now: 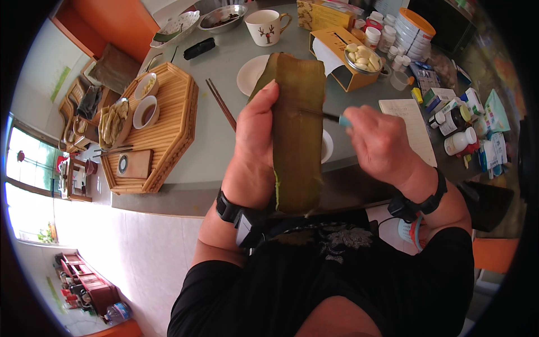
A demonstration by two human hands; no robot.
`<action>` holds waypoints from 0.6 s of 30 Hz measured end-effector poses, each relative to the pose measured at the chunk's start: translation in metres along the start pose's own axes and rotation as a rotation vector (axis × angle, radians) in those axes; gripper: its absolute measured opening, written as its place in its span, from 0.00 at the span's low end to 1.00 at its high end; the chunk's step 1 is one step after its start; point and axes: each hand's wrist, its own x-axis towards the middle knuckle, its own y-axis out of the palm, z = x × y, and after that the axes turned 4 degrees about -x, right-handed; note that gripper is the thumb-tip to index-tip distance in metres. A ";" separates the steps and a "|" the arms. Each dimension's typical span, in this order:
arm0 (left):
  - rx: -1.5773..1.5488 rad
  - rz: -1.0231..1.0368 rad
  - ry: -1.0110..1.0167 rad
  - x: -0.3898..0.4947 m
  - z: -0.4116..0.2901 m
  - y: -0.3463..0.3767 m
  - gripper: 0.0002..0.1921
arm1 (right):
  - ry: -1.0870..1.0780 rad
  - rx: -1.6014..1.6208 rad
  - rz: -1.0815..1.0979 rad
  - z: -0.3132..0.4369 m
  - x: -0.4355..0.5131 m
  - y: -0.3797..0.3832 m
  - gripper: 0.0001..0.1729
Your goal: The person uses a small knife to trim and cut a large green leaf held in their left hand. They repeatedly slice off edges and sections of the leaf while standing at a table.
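Observation:
A long strip of broad green-brown leaf (298, 139) lies lengthwise across my left hand (257, 130), whose thumb presses on its near face. My right hand (379, 143) grips a thin dark tool with a light blue end (332, 117). The tool's shaft runs over the middle of the leaf; its tip is blurred, so I cannot tell its kind. Under the leaf's right edge shows part of a small white bowl (327, 146), mostly hidden. A white plate (249, 76) sits beyond the leaf, partly covered by it.
An octagonal bamboo tray (174, 122) on the left holds dishes of food. Dark chopsticks (221, 103) lie beside it. At the back stands a reindeer mug (265, 29). A bowl of peeled garlic (363, 59) rests on a yellow box (332, 42). Bottles and a notebook (410, 126) occupy the right.

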 end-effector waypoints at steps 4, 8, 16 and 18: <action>-0.014 -0.006 -0.013 -0.001 0.002 0.000 0.24 | 0.014 -0.014 -0.099 -0.006 0.008 0.005 0.09; -0.034 -0.051 0.016 0.001 0.004 0.000 0.23 | -0.002 0.019 0.042 0.002 0.001 0.003 0.09; 0.001 0.028 0.043 0.004 0.001 -0.007 0.22 | 0.019 -0.043 -0.092 -0.006 0.006 0.009 0.07; 0.037 0.006 0.094 0.006 0.003 -0.007 0.22 | 0.007 -0.041 -0.034 -0.004 0.003 0.008 0.07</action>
